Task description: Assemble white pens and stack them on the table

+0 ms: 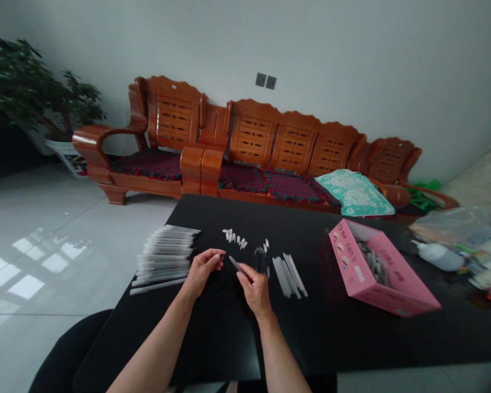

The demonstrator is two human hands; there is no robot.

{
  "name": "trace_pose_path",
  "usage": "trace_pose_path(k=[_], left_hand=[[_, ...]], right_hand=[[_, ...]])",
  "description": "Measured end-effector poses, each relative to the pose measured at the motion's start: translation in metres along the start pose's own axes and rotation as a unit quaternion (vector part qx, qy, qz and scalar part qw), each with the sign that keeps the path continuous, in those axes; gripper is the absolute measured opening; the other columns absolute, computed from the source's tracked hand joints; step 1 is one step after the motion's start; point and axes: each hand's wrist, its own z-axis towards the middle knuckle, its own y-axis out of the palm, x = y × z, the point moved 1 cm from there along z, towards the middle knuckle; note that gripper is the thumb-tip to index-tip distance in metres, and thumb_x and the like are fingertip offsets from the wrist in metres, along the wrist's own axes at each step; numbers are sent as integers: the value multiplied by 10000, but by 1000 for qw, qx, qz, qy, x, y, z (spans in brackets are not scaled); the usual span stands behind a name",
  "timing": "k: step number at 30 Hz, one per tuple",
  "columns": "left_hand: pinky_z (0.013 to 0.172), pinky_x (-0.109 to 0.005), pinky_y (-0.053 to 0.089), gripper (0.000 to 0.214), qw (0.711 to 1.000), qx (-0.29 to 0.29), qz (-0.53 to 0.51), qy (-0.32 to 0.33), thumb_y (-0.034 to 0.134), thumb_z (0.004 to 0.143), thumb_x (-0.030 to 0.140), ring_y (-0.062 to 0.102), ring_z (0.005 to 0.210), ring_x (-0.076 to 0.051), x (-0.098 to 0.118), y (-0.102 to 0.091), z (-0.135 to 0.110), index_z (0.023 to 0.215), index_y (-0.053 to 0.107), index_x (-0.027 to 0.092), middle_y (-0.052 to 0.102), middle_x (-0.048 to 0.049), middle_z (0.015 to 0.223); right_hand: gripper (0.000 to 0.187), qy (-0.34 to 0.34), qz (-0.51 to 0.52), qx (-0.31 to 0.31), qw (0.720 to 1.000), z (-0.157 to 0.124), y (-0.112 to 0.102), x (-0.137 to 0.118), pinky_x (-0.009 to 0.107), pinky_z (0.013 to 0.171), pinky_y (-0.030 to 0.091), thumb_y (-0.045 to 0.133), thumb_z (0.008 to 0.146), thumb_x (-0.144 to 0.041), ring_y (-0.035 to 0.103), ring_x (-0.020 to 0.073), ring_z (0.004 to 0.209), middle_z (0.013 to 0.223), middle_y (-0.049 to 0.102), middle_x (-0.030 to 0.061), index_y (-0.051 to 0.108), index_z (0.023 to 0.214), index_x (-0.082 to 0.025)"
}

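My right hand [254,288] pinches a thin grey pen tube [235,265] that points up and to the left. My left hand [204,267] is closed in a pinch close to the tube's tip; what its fingers hold is too small to make out. Both hands hover over a black table [229,333]. A row of finished white pens [166,256] lies to the left. Small white caps [234,237], dark refills [261,258] and clear tubes [289,268] lie just beyond the hands. Tiny black parts [226,285] sit between my hands.
An open pink box [378,275] with more parts stands at the right. Beyond it lie a white bottle [437,255] and plastic bags [454,226]. A wooden sofa [245,147] with a teal pillow [354,192] lines the wall. A potted plant [33,93] stands far left.
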Motion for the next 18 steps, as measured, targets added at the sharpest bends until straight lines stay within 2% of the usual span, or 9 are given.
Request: trace_pose_path(k=[3,7,12,18], left_hand=[[540,-186,413,304,1000,-1,6,14,671,778,403,540,581,-90,0,2,0,926,639,139,623,-5,710],[499,-178,373,317,1000,-2,26,17,653,780,442,498,535,-82,4,5,0,847,609,136,590,5,659],[488,-180,363,340,999,0,45,21,634,785,465,479,518,-81,5,7,0,834,620,129,564,11,627],[480,-184,363,337,996,24,76,36,647,761,472,496,510,-90,0,6,4,807,642,138,569,16,602]], right_hand=[[265,-5,2,-5,1000,0,1,0,356,903,516,613,843,-258,694,241,955,1049,735,34,709,1087,-297],[265,-11,8,-5,1000,0,1,0,375,910,522,616,839,-260,695,248,959,1054,733,33,711,1083,-298],[276,-7,-6,-29,1000,-1,1,1,403,909,520,602,848,-276,687,260,975,1066,728,41,701,1104,-300],[260,37,82,-7,996,-1,1,-1,409,922,516,692,760,-306,683,276,989,1027,741,42,736,1015,-292]])
